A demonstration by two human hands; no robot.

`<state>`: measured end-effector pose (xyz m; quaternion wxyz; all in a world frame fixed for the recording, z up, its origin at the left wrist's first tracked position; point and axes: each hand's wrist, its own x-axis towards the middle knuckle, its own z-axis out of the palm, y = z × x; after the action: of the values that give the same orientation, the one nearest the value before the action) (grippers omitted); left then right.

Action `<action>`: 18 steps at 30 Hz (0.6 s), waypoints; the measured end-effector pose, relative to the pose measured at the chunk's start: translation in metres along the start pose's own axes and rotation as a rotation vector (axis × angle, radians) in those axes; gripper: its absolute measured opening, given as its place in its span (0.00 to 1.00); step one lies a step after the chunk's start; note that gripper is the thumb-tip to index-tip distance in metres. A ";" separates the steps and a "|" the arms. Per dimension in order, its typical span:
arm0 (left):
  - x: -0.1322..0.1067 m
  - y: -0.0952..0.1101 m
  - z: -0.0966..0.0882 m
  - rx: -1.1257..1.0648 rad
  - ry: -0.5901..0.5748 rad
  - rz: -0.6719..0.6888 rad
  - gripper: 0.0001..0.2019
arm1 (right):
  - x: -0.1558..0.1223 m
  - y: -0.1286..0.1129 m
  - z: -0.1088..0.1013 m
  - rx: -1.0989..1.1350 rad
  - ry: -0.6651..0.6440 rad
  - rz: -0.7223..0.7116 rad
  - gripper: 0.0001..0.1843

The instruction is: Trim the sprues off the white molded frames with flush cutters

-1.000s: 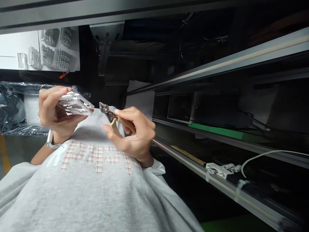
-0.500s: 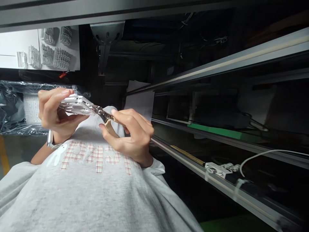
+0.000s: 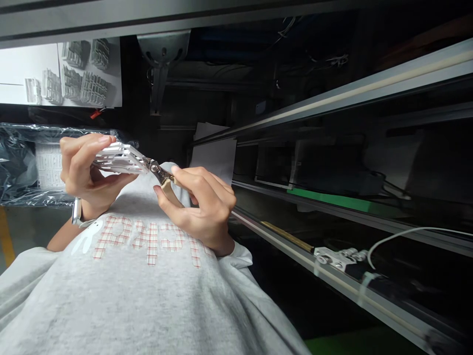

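Two bare hands work at left of centre in the frame, in front of a light grey shirt with checked lettering. The left hand, a pale band at its wrist, grasps a bunch of thin white parts between fingers above and thumb below, their free ends pointing right. The right hand grips a pair of cutters by the beige handles, which stand apart; the metal tips meet the right end of the white parts, though whether they close on anything cannot be told. In the upper left, several stacks of similar white pieces stand on a white surface, with a small red object near its lower edge. Clear plastic wrap lies at the left edge beside the left hand. Metal rails run across the dark right side, above a green strip.
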<state>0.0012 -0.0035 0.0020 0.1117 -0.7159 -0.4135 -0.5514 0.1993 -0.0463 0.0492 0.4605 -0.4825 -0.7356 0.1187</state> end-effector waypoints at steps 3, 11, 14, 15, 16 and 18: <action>-0.004 -0.001 -0.001 0.006 -0.003 -0.060 0.37 | -0.001 -0.001 -0.001 0.013 -0.005 0.008 0.14; -0.001 0.011 -0.004 -0.316 -0.027 -0.435 0.35 | -0.005 0.008 -0.003 0.420 -0.046 0.318 0.13; 0.004 0.019 -0.005 -0.754 -0.169 -0.948 0.30 | -0.006 0.019 0.008 0.587 -0.085 0.420 0.11; 0.005 0.022 -0.005 -0.925 -0.227 -1.109 0.29 | -0.007 0.021 0.013 0.634 -0.091 0.427 0.11; 0.006 0.024 -0.005 -1.075 -0.281 -1.238 0.29 | -0.007 0.022 0.018 0.670 -0.088 0.430 0.11; 0.006 0.029 -0.006 -1.264 -0.355 -1.388 0.30 | -0.006 0.021 0.029 0.683 -0.064 0.432 0.11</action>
<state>0.0174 -0.0228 0.0181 -0.7121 -0.3120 -0.3825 -0.4993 0.1898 -0.0332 0.0171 0.5357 -0.4414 -0.5492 0.4653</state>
